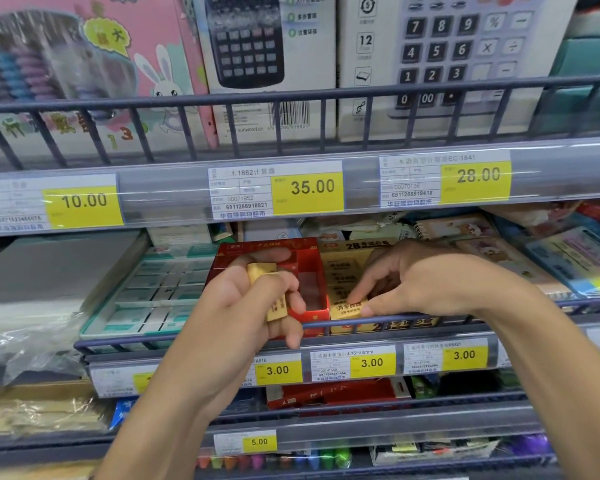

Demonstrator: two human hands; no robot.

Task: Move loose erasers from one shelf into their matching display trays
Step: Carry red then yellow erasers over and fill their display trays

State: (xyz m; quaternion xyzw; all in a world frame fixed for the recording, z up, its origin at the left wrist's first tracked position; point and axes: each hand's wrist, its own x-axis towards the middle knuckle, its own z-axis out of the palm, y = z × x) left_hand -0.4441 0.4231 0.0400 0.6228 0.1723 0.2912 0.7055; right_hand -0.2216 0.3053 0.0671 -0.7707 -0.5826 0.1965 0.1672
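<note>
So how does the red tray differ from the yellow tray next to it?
The red tray looks mostly empty, its inside bare; the yellow tray is filled with rows of yellow erasers. The left hand holds yellow erasers in front of the red tray; the right hand pinches an eraser at the yellow tray's front. Both are open-topped boxes, side by side.

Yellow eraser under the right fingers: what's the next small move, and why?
Probably press it flat into the yellow tray and let go. The right hand pinches the eraser at the tray's front edge, and its colour matches that tray. The left hand holds more yellow erasers over the red tray, so these likely go next.
</note>
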